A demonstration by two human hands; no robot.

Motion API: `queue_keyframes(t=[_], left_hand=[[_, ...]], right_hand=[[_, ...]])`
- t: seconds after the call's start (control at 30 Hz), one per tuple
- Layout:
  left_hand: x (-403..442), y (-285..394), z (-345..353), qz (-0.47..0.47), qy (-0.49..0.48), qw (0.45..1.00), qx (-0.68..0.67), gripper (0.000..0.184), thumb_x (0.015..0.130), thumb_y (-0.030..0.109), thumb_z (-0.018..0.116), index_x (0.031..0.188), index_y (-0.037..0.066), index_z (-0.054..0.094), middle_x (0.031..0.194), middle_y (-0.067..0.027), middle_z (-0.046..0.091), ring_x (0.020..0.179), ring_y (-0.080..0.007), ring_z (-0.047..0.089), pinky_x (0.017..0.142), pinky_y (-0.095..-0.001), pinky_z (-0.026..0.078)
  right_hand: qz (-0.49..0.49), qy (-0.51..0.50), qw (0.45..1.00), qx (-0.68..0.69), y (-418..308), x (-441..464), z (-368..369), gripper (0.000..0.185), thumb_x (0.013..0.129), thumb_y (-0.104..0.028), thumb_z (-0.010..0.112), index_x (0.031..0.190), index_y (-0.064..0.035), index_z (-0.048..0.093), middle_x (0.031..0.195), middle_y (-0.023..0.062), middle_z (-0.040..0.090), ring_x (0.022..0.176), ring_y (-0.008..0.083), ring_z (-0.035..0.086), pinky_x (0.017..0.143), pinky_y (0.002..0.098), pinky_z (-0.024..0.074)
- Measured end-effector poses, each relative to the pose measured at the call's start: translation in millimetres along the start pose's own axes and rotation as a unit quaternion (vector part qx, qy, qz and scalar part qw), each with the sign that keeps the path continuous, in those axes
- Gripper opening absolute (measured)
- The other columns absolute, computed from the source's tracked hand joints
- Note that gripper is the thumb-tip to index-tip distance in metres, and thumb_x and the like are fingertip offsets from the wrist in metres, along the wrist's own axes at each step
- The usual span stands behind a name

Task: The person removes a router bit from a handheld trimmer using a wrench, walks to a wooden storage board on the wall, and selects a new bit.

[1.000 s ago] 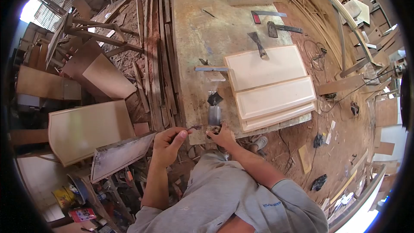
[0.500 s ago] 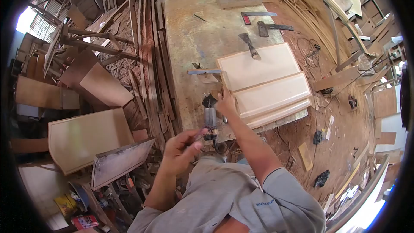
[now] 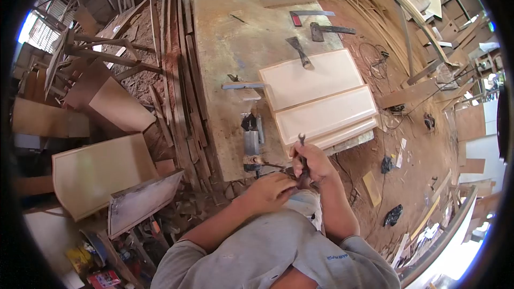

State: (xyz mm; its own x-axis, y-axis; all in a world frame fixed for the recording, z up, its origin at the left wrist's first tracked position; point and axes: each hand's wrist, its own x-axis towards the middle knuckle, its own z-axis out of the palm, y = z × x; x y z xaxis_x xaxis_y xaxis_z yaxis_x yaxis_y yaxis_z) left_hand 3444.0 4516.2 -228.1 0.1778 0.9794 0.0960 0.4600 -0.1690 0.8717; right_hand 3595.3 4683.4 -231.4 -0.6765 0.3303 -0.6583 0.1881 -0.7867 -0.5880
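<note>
The right hand (image 3: pixel 316 163) grips a fork-ended wrench (image 3: pixel 302 140) in closed fingers, its head pointing away from the body. The left hand (image 3: pixel 273 190) is just beside it, fingers curled and drawn together near the wrench's lower end – whether they pinch anything, I cannot tell. Just ahead of the left hand, on the near end of the workbench (image 3: pixel 225 64), the metal-bodied power tool (image 3: pixel 251 144) lies on its side, touched by neither hand. So the work seems paused at a tool adjustment, done or not – its collar is too small to judge. Beyond the right hand, the pale panels (image 3: pixel 308 77) already have bordered edges; what they lack does not show. As for containers, a red packet (image 3: pixel 103 279) and a yellow one (image 3: pixel 79 259) sit well off to the left hand's side, contents hidden.
</note>
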Motion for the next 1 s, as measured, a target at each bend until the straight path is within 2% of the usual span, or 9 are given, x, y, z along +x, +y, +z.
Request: queue_keyframes(t=[0.07, 0.17, 0.27, 0.4, 0.47, 0.67, 0.8, 0.87, 1.0], left_hand=[[-7.2, -22.1, 3.6, -0.064, -0.027, 0.997, -0.022, 0.044, 0.092, 0.016, 0.075, 0.133, 0.006, 0.064, 0.117, -0.0170, 0.068, 0.110, -0.0381, 0.064, 0.097, -0.0475, 0.053], [-18.6, -82.4, 19.2, -0.051, 0.131, 0.989, 0.053, 0.057, 0.091, 0.028, 0.078, 0.139, 0.004, 0.058, 0.122, -0.0226, 0.066, 0.119, -0.0411, 0.060, 0.103, -0.0528, 0.049], [-34.4, -165.2, 66.4, -0.296, 0.271, 0.888, 0.225, 0.083, 0.086, 0.036, 0.083, 0.151, 0.001, 0.044, 0.132, -0.0261, 0.062, 0.128, -0.0447, 0.057, 0.109, -0.0554, 0.047], [-13.3, -175.4, 56.9, -0.401, 0.235, 0.867, 0.181, 0.105, 0.083, 0.041, 0.086, 0.160, 0.000, 0.028, 0.137, -0.0292, 0.057, 0.126, -0.0471, 0.057, 0.107, -0.0554, 0.048], [-13.3, -189.3, 56.3, -0.471, 0.187, 0.856, 0.105, 0.107, 0.081, 0.036, 0.087, 0.163, 0.004, 0.026, 0.139, -0.0279, 0.056, 0.126, -0.0473, 0.057, 0.105, -0.0554, 0.049], [-75.0, -197.7, 31.7, -0.380, 0.137, 0.878, 0.257, 0.112, 0.072, 0.017, 0.089, 0.166, 0.022, 0.028, 0.125, -0.0217, 0.060, 0.121, -0.0433, 0.061, 0.099, -0.0522, 0.053], [-88.8, -191.7, 17.9, -0.424, 0.140, 0.871, 0.203, 0.098, 0.073, 0.022, 0.087, 0.158, 0.022, 0.037, 0.121, -0.0207, 0.060, 0.118, -0.0424, 0.061, 0.099, -0.0524, 0.053], [-77.7, -187.9, 10.7, -0.410, 0.154, 0.875, 0.203, 0.095, 0.074, 0.025, 0.088, 0.155, 0.021, 0.039, 0.126, -0.0208, 0.059, 0.122, -0.0422, 0.060, 0.102, -0.0529, 0.052], [-55.9, -210.6, 11.0, -0.360, 0.132, 0.894, 0.234, 0.092, 0.074, 0.028, 0.089, 0.153, 0.020, 0.042, 0.138, -0.0191, 0.054, 0.130, -0.0416, 0.055, 0.109, -0.0529, 0.048]], right_hand=[[-0.053, -0.008, 0.999, 0.000, -11.7, -11.6, -7.4, 0.041, 0.113, -0.041, 0.052, 0.106, -0.0015, 0.061, 0.064, -0.0009, 0.049, 0.048, 0.0108, 0.046, 0.048, 0.0269, 0.0410], [-0.049, 0.053, 0.997, -0.039, -30.4, -25.6, 0.3, 0.039, 0.114, -0.035, 0.048, 0.112, 0.0003, 0.062, 0.062, -0.0034, 0.040, 0.049, 0.0089, 0.037, 0.047, 0.0277, 0.0362], [-0.073, 0.025, 0.996, 0.032, -27.1, -23.1, 4.2, 0.036, 0.111, -0.029, 0.046, 0.117, 0.0022, 0.064, 0.066, -0.0035, 0.041, 0.054, 0.0085, 0.039, 0.050, 0.0272, 0.0362], [-0.135, 0.014, 0.990, 0.032, -33.2, -19.5, 40.1, 0.044, 0.107, -0.028, 0.039, 0.121, 0.0066, 0.062, 0.070, -0.0016, 0.046, 0.061, 0.0093, 0.043, 0.054, 0.0259, 0.0357], [-0.164, -0.009, 0.986, 0.007, -43.9, -19.9, 60.3, 0.038, 0.112, -0.027, 0.045, 0.123, 0.0048, 0.062, 0.075, 0.0012, 0.053, 0.068, 0.0125, 0.054, 0.062, 0.0286, 0.0475], [-0.265, -0.016, 0.926, -0.270, -67.4, -15.1, 122.5, 0.037, 0.116, -0.029, 0.048, 0.127, 0.0030, 0.062, 0.093, 0.0069, 0.071, 0.069, 0.0147, 0.069, 0.063, 0.0282, 0.0561], [-0.289, 0.071, 0.702, -0.647, 6.1, 58.8, 96.0, 0.030, 0.108, -0.019, 0.054, 0.130, -0.0050, 0.069, 0.095, 0.0186, 0.076, 0.083, 0.0365, 0.075, 0.077, 0.0492, 0.0600], [-0.223, 0.103, 0.664, -0.706, 62.2, 95.0, 70.2, 0.030, 0.097, -0.011, 0.057, 0.121, -0.0064, 0.074, 0.097, 0.0215, 0.076, 0.091, 0.0436, 0.073, 0.085, 0.0561, 0.0578], [-0.115, 0.088, 0.660, -0.737, 119.1, 140.6, 38.6, 0.031, 0.091, -0.007, 0.059, 0.117, -0.0060, 0.076, 0.099, 0.0202, 0.077, 0.094, 0.0412, 0.075, 0.086, 0.0534, 0.0594]])
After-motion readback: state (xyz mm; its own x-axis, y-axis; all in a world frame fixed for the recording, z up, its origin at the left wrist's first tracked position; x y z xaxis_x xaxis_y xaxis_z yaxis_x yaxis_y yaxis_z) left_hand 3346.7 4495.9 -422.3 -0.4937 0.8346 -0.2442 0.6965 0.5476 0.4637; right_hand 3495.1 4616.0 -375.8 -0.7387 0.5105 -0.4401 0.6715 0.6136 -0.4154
